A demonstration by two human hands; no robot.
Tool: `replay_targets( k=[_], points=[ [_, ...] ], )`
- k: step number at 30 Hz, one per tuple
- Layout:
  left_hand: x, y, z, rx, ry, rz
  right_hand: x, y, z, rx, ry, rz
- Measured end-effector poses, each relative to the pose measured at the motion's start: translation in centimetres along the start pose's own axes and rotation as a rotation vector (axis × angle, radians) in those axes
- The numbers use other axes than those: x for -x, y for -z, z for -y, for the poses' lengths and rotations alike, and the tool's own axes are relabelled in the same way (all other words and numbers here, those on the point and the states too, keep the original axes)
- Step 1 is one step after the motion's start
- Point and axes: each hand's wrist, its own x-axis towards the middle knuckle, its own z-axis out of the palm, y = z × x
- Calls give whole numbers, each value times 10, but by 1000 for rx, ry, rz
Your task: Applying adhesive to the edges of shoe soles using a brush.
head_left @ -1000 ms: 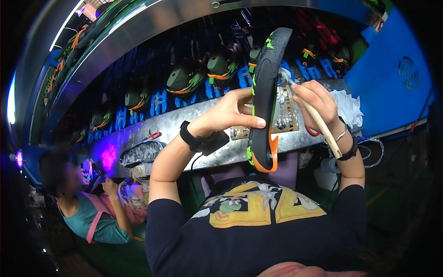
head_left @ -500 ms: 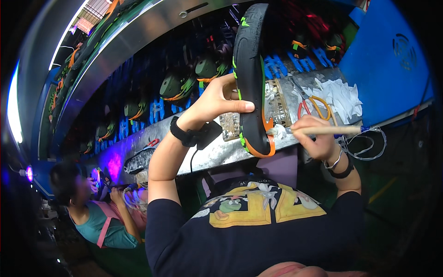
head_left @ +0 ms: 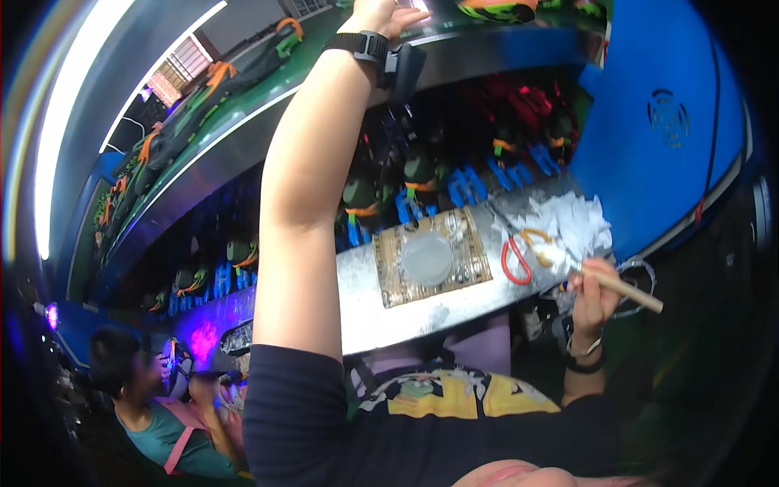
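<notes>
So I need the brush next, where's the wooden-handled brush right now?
In the head view it is low on the right, in the right hand: the brush lies over the metal bench edge, beside the scissors.

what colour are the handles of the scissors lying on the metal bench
One scissor handle is red, the other orange-yellow; they lie on the bench, in the head view.

My left arm is stretched straight up and away from me, the bare forearm filling the middle of the view and a dark short sleeve covering the upper arm. My left hand (head_left: 381, 12) is at the very top edge, mostly cut off, so I cannot tell whether its fingers are curled or spread. A black wristband (head_left: 367, 46) circles that wrist. My right hand (head_left: 592, 292) sits low at my right side, fingers curled closed in a fist-like grip, thumb side up. A dark band (head_left: 583, 357) rings the right wrist.
</notes>
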Motion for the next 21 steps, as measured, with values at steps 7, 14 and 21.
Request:
replay_targets(
  k=[7, 14, 21],
  points=[
    [17, 78, -74, -1130, 340, -193, 8, 24, -16, 31, -162, -88],
    [69, 134, -67, -1603, 680, 77, 5, 17, -30, 36, -179, -87],
    [109, 119, -80, -1434, 367, 138, -10, 8, -38, 82, -235, -35]
  ],
)
